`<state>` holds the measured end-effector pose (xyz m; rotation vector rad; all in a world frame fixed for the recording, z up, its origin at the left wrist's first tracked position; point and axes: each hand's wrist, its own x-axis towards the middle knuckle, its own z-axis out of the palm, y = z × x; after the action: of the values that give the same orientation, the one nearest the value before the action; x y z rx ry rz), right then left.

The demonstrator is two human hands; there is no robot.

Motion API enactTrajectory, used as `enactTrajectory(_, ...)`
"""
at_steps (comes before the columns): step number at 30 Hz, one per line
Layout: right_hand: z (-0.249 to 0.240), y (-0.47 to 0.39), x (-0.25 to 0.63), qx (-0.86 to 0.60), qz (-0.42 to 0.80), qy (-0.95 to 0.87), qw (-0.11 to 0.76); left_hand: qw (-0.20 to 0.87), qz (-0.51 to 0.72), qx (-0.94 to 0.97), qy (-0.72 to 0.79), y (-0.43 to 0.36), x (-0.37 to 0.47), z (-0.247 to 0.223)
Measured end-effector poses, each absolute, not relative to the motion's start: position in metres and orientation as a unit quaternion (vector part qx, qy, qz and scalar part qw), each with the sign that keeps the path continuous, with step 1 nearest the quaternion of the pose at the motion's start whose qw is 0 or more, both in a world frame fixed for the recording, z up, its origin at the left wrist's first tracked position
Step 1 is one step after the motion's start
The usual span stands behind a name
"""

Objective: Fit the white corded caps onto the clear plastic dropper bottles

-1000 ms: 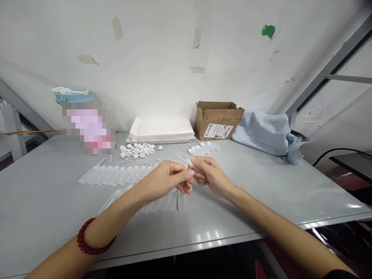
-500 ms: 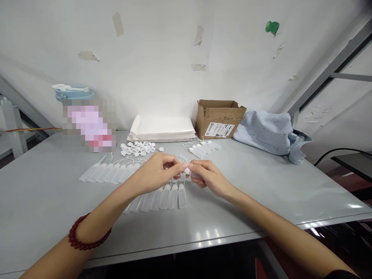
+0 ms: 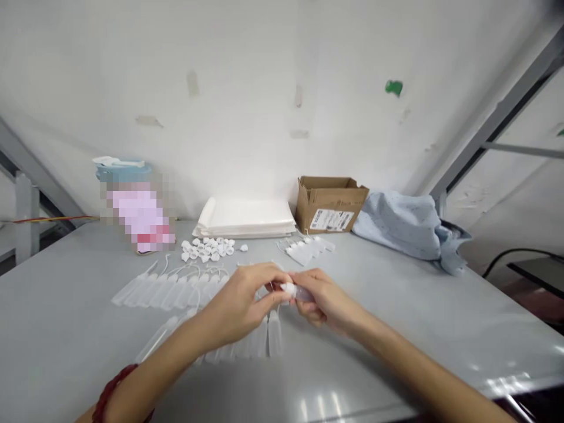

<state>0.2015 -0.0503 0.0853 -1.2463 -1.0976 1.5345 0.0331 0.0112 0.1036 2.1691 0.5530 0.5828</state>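
A small translucent bottle (image 3: 303,293) with a white pointed top lies between my hands, tip towards the left. My right hand (image 3: 324,296) is closed round its body. The fingers of my left hand (image 3: 264,294) pinch at the white top. Below and left of the hands lie rows of clear bottles (image 3: 170,292) with thin white strings; my left forearm hides part of the nearer row (image 3: 274,335). Behind the hands is a pile of small white caps (image 3: 207,249), one cap (image 3: 244,248) apart from it. A few more bottles (image 3: 302,252) lie in front of the box.
Along the wall stand a stack of white sheets (image 3: 247,217), an open cardboard box (image 3: 330,205) and a light blue cloth (image 3: 396,226). A blurred pink item (image 3: 138,211) and a blue container (image 3: 123,171) are at the left of the grey table (image 3: 66,329).
The view has tilted up, so the table things sit lower in the picture. The bottle's white tip and body now show between my fingers, where they were mostly hidden.
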Motion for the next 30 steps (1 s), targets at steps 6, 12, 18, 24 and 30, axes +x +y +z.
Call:
enactTrajectory(6, 0.0870, -0.0521, 0.1975, -0.488, 0.637, -0.404, 0.439, 0.447, 0.242, 0.836, 0.204, 0.0166, 0.0294, 0.1054)
enactTrajectory(12, 0.0868, -0.0524, 0.1933, -0.490, 0.604, -0.404, 0.482, 0.542, 0.244, 0.765, 0.247, 0.0183, 0.0294, 0.1076)
enactTrajectory(18, 0.0877, -0.0523, 0.1930, -0.489, 0.608, -0.419, 0.463, 0.580, 0.233, 0.737, 0.257, 0.0173, 0.0318, 0.1039)
enactTrajectory(24, 0.0878, -0.0528, 0.1970, -0.478, 0.632, -0.437, 0.425, 0.511, 0.278, 0.779, 0.234, 0.0173, 0.0317, 0.1027)
enactTrajectory(30, 0.0889, -0.0549, 0.1977, -0.438, 0.646, -0.454, 0.429, 0.564, 0.257, 0.754, 0.217, 0.0206, 0.0313, 0.1058)
